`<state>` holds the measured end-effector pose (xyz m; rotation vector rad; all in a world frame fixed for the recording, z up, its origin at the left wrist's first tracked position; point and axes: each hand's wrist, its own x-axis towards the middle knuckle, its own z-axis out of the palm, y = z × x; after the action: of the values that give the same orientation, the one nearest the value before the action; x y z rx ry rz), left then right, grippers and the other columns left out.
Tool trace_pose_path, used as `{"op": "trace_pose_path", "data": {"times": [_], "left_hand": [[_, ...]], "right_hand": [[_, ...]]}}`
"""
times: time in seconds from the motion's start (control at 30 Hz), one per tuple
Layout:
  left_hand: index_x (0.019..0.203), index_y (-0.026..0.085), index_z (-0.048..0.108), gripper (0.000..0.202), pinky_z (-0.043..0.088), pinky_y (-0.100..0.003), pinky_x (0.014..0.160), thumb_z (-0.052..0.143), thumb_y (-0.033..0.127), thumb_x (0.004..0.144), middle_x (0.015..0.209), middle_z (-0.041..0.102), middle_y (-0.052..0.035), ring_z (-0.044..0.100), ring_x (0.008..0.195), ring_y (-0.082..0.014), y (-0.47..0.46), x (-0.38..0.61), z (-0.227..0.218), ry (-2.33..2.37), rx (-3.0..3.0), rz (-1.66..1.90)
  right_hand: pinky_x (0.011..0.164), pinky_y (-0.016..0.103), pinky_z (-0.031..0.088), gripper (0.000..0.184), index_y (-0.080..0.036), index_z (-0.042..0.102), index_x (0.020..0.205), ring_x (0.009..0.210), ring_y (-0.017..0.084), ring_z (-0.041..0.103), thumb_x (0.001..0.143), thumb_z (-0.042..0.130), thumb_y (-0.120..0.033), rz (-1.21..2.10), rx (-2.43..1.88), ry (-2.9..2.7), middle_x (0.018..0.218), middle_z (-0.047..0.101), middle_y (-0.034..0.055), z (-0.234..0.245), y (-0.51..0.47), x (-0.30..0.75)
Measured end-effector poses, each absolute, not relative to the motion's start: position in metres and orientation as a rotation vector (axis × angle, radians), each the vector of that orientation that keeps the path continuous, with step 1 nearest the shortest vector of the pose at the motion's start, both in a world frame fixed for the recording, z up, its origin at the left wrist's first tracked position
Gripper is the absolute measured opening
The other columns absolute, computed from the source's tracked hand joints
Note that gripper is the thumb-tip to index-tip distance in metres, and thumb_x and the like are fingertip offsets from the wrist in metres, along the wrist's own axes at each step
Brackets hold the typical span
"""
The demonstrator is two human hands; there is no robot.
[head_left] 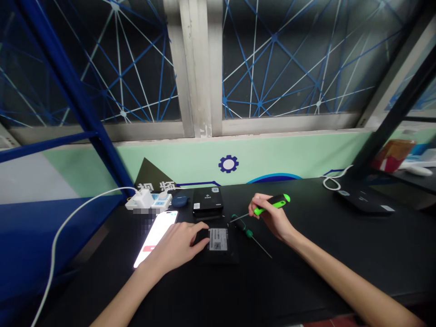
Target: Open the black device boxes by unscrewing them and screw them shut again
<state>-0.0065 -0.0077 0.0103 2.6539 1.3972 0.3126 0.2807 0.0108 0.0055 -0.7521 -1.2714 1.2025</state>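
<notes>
A black box-shaped device (223, 257) with a white printed label (218, 240) lies on the dark table. My left hand (182, 243) rests at its left side, thumb and index finger apart, their tips against the top near the label. My right hand (272, 215) is closed around a bright green and black screwdriver (271, 204). The screwdriver's shaft slants down left, its tip at the device's upper right corner; whether it sits in a screw is too small to tell. A second screwdriver (250, 233), dark green, lies just right of the device.
Behind stands another black box (207, 200). To the left are a lit phone (156, 238), a dark blue case (180, 201), and a white power strip (160, 201) with a plugged-in charger and white cable (56, 231). A flat black device (364, 200) lies far right, under a window wall.
</notes>
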Motion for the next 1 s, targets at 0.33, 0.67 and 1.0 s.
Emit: {"op": "trace_pose_path", "data": {"times": [0.33, 0.67, 1.0], "left_hand": [[0.116, 0.029, 0.064, 0.028, 0.029, -0.026, 0.055, 0.052, 0.041, 0.095, 0.062, 0.06, 0.0046, 0.058, 0.059, -0.0164, -0.0103, -0.006, 0.013, 1.393, 2.639, 0.305], [0.116, 0.027, 0.064, 0.03, 0.031, -0.026, 0.055, 0.049, 0.042, 0.095, 0.061, 0.061, 0.004, 0.058, 0.058, -0.0167, -0.0109, -0.0044, 0.0166, 1.406, 2.631, 0.282], [0.117, 0.028, 0.065, 0.03, 0.029, -0.026, 0.055, 0.05, 0.042, 0.095, 0.062, 0.061, 0.0042, 0.058, 0.059, -0.0167, -0.0101, -0.0052, 0.0147, 1.401, 2.611, 0.292]], "right_hand": [[0.055, 0.028, 0.033, 0.031, -0.017, 0.059, 0.061, 0.056, 0.013, 0.047, 0.089, 0.062, -0.03, 1.211, -0.745, -1.306, 0.061, 0.064, 0.0031, 0.0048, 0.0103, 0.2818], [0.053, 0.028, 0.034, 0.032, -0.018, 0.058, 0.06, 0.055, 0.014, 0.049, 0.086, 0.065, -0.035, 1.149, -0.826, -1.319, 0.059, 0.061, 0.0022, 0.0039, 0.0108, 0.2814], [0.059, 0.03, 0.046, 0.023, -0.017, 0.07, 0.072, 0.063, 0.017, 0.059, 0.084, 0.067, -0.036, 0.97, -0.924, -1.447, 0.073, 0.067, 0.0042, 0.0068, 0.0107, 0.2799]]}}
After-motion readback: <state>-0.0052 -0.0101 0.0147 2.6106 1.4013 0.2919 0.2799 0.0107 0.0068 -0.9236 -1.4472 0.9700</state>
